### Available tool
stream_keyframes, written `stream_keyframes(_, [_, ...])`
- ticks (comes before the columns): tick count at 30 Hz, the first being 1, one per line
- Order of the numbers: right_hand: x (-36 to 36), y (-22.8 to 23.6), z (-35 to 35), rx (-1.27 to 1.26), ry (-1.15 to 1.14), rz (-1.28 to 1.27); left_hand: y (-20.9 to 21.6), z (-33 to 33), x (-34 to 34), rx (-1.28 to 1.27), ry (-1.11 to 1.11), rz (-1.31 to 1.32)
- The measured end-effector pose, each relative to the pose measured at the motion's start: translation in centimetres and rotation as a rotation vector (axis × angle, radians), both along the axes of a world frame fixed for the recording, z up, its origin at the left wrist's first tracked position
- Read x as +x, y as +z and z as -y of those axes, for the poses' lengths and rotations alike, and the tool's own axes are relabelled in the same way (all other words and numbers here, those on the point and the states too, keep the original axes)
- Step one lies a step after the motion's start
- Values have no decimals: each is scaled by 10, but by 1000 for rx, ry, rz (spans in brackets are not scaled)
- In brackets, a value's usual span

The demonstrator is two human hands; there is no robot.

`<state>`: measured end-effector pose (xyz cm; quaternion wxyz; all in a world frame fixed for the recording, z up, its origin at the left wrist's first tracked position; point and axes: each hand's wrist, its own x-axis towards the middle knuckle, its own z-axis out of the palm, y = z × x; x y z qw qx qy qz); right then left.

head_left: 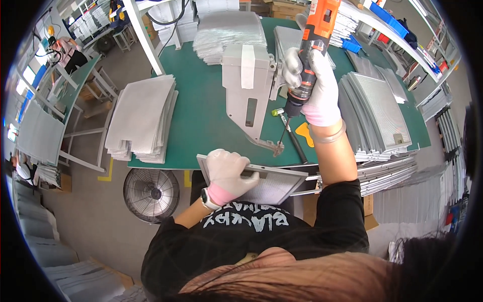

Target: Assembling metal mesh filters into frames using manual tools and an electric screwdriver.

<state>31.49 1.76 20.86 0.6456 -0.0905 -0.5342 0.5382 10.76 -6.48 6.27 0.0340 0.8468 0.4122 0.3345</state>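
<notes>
In a white glove with a pink cuff, my right hand [322, 83] grips an orange and black cordless screwdriver [320, 25]. Its long thin bit points down toward the metal tip of a grey fixture [246, 95]; whether bit and tip touch, I cannot tell. My gloved left hand [229, 175] is closed over the upper edge of a framed mesh panel [274, 183], which leans between my body and the table edge. Beside the bit lie a hammer [295, 141] with a green-yellow head and a small yellow flat piece [305, 134].
Grey mesh sheets are stacked on the green table [196, 110] at left [141, 113] and at the back [229, 35]. More framed panels [375, 113] lie at right. A floor fan [152, 194] stands below the left table edge. Another person [69, 53] is far left.
</notes>
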Motion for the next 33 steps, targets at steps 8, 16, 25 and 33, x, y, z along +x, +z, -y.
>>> stream_keyframes(8, [3, 1, 13, -38, -4, -32, 3, 0, 5, 30, -272, 130])
stream_keyframes(16, [-18, -12, 46, -106, -175, -35, 15, 8, 6, 39, -294, 158])
stream_keyframes(25, [-23, -18, 42, -134, -184, 43, 9, 9, 0, 14, -297, 148])
stream_keyframes(33, [-33, -61, 58, -108, -58, -94, -3, 15, 3, -117, -384, 282])
